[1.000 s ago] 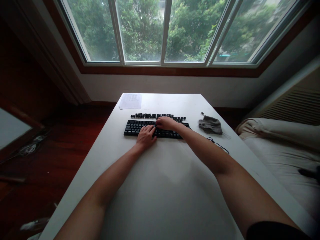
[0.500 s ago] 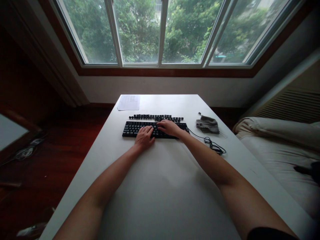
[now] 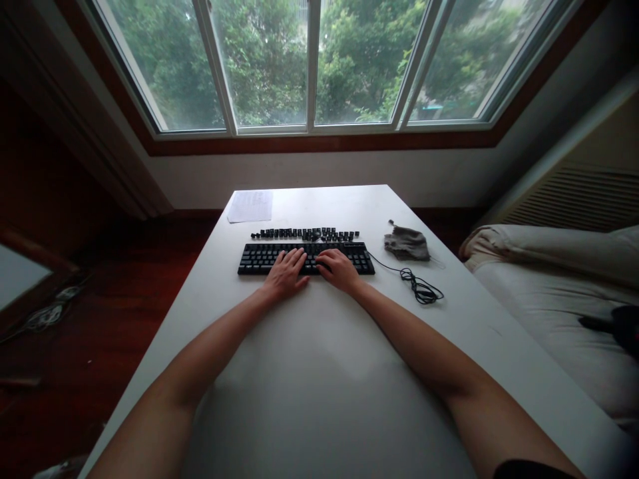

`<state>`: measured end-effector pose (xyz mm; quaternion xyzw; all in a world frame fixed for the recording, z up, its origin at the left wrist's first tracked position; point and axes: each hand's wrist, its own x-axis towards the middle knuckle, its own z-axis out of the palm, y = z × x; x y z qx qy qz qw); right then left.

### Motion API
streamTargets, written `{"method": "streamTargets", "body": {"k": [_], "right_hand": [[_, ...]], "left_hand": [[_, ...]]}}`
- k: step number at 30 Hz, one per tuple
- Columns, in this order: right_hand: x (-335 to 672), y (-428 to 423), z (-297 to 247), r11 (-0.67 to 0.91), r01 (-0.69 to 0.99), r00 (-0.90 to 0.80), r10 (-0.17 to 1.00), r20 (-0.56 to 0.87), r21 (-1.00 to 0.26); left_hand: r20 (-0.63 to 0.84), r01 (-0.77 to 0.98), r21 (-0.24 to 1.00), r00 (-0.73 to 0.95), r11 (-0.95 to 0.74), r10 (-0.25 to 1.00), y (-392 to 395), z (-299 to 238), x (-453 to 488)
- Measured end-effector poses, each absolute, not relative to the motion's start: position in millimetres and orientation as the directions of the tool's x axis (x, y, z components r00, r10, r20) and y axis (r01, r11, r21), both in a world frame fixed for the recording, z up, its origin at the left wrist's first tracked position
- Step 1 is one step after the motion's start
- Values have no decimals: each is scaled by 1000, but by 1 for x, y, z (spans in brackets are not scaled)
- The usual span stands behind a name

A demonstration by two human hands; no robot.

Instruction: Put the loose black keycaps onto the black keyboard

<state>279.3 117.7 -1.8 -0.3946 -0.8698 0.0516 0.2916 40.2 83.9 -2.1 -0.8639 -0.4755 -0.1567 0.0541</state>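
Observation:
A black keyboard (image 3: 252, 258) lies flat on the white table, partly hidden under both hands. My left hand (image 3: 286, 271) rests palm down across its middle and front edge, fingers stretched out and apart. To its right, my right hand (image 3: 339, 267) bends over the keys, with thumb and fingers drawn together in a pinch. Whatever sits between those fingertips is too small and dark to make out. Behind the keyboard, loose black keycaps (image 3: 289, 233) stand in an uneven row. A small dark heap (image 3: 315, 235) lies near the middle of that row.
A grey cloth pouch (image 3: 407, 244) lies right of the keyboard. The keyboard's cable (image 3: 422, 289) is coiled in front of it. Paper sheets (image 3: 250, 206) lie at the table's (image 3: 309, 372) far left corner. A couch (image 3: 539, 293) stands to the right, below a window.
My right hand has drawn back toward me, from the keyboard's rear keys to its middle and front keys. My left hand stays in place. The whole view has shifted slightly.

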Motion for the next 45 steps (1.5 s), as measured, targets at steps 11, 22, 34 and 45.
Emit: {"method": "streamTargets", "body": {"k": [11,22,34,45], "right_hand": [[282,119,-6,687,658,-542,717,439,-310],[270,160,18,598,746,-478,787,391,-291],[221,220,24,539,836,-504,827,249,-101],[199,253,33,606,788,-615,779,122,107]], "left_hand": [[323,877,84,425,-472,846,89,-7,59],[312,886,99,405,-453,860,88,-8,62],[336,903,96,367,-419,868,84,-13,62],[400,906,115,333,-407,854,84,-14,56]]}}
